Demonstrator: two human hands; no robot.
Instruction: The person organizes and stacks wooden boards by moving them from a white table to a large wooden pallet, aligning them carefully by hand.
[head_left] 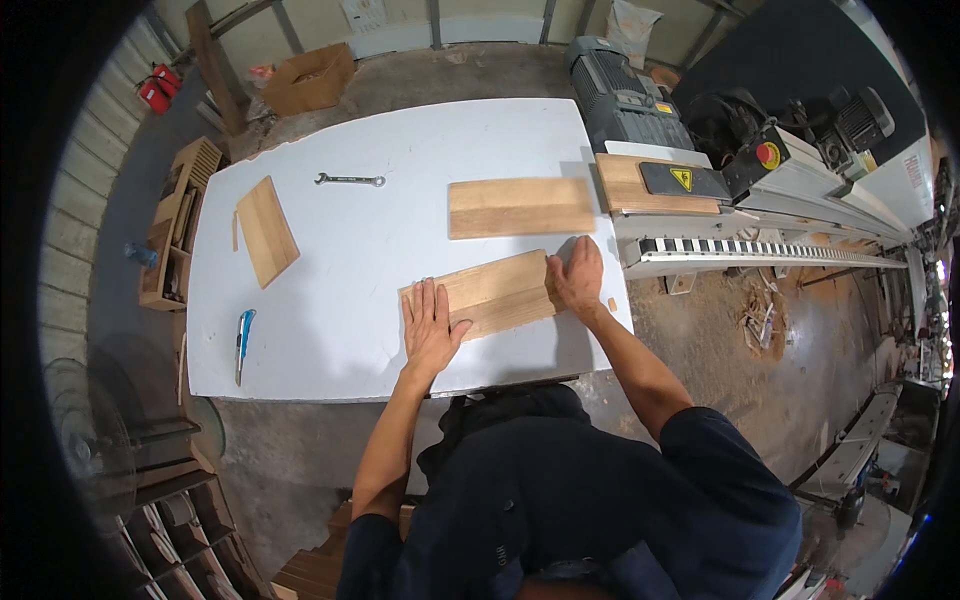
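Note:
A light wooden board [500, 293] lies slightly slanted on the white tabletop, between my two hands. My left hand [430, 325] rests flat on its left end, fingers stretched out and thumb apart. At the opposite end, my right hand [577, 278] touches the board's edge, with its fingers extended and the thumb towards the wood. Just beyond lies a second wooden board [520, 208], close to the right side of the table. Neither hand lifts anything that I can see.
A third board [267, 232] with a thin strip beside it, a wrench [350, 181] and a blue utility knife [244, 345] lie on the white table [400, 140]. A machine with a motor [625, 85] and toothed track [770, 250] adjoins the right. A wooden crate [165, 240] stands left.

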